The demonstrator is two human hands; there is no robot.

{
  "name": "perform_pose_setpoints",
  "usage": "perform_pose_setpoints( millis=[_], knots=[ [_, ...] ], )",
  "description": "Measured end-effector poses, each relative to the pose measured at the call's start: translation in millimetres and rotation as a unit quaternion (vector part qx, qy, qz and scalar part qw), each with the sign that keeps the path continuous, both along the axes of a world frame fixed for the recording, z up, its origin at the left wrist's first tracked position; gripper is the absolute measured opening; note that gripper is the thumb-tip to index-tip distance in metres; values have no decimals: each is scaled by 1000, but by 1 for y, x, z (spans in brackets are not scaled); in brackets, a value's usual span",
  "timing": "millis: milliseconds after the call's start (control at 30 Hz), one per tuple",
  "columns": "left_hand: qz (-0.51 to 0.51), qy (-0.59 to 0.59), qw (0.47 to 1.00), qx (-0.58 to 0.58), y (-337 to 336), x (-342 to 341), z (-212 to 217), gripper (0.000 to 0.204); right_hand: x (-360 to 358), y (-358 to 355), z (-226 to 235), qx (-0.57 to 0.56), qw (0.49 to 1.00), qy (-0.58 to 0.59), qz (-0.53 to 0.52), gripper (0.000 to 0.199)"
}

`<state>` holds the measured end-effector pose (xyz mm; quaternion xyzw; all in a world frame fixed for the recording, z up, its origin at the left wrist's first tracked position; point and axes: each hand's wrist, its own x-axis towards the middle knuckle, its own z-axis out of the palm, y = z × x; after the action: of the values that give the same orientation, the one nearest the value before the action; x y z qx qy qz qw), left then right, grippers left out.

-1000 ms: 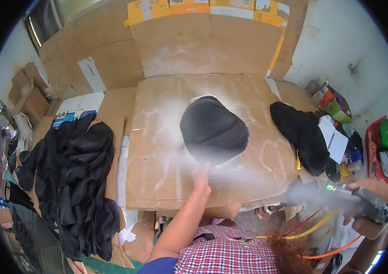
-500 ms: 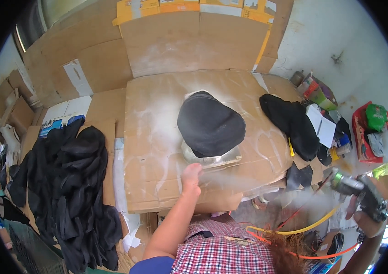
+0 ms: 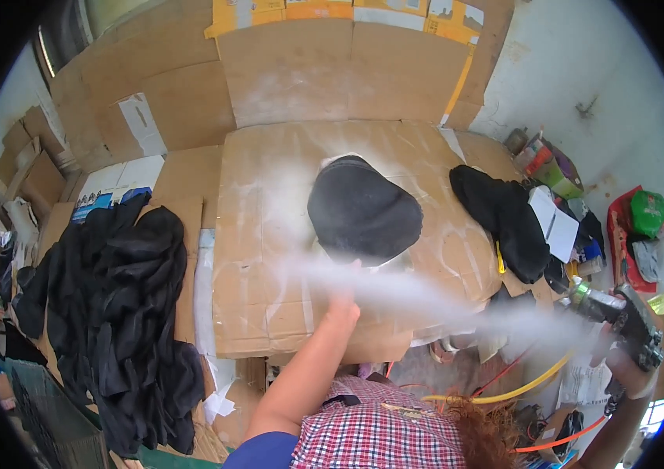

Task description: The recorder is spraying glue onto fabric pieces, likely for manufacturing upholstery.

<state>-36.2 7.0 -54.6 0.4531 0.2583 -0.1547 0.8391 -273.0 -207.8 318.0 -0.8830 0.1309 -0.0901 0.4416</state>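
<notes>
A black piece of fabric [image 3: 365, 209], rounded and stretched smooth, lies over a pale board [image 3: 394, 262] whose edges peep out around it. My left hand [image 3: 341, 301] is at the near edge of the fabric. Its fingers look closed, one of them raised against that edge, but white mist veils what they hold. Out to the right, my right hand [image 3: 622, 363] grips a spray gun [image 3: 635, 324] with a green and silver front. A wide plume of white spray [image 3: 426, 301] runs from the gun toward my left hand and the fabric's near side.
Cardboard [image 3: 258, 297] with pale overspray covers the table. A heap of black fabric pieces [image 3: 125, 313] lies left; another black piece [image 3: 504, 223] lies right, beside white paper [image 3: 552, 227]. A yellow hose [image 3: 519, 392] and an orange hose [image 3: 562, 444] hang near my right arm.
The spray has grown much thicker and now reaches my left hand. My left hand has shifted slightly right and up against the fabric. The gun stays at the right.
</notes>
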Motion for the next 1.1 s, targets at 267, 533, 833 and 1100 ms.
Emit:
perform_pose_setpoints(
  millis=[267,533,833,1100],
  knots=[
    [82,31,996,2,-32,0,24,17,12,-39,-7,34,993,-24,112,69],
    [69,-5,997,-44,-33,-6,30,13,46,-76,-25,74,995,-6,69,75],
    [226,-58,969,-83,4,-13,89,16,92,-109,-89,219,969,-19,111,70],
    [132,-115,981,-88,136,31,130,20,118,-76,-209,260,948,79,169,61]
  ],
)
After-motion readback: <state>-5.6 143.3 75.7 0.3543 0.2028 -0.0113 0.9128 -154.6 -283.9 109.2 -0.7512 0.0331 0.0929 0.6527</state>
